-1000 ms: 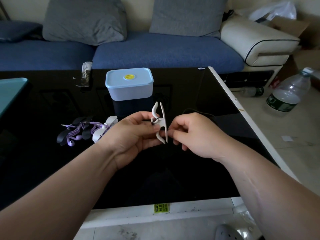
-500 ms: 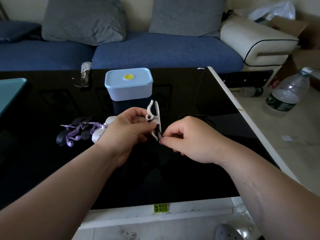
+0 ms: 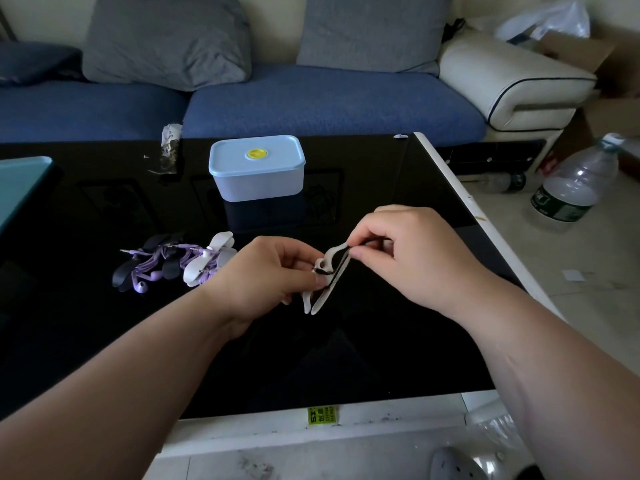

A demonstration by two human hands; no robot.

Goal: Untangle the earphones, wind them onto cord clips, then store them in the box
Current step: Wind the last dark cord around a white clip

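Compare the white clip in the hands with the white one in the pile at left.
1. The held clip is off the table, gripped by the left hand; the pile clip lies on it, untouched.
2. The held clip carries a dark cord, pinched by the right hand; the pile clip sits among purple earphones.
3. The held clip shows edge-on, tilted; the pile clip lies flatter.
Shared: both white cord clips.

Black glossy desk [image 3: 381, 358], blue sofa [image 3: 329, 102] behind it, left grey cushion [image 3: 166, 36], right grey cushion [image 3: 374, 29], cream armrest [image 3: 512, 84], clear water bottle [image 3: 575, 181] upright on the tiled floor [image 3: 571, 271], crumpled wrapper [image 3: 169, 147] near the desk's far edge, teal tray [image 3: 20, 188] at left.
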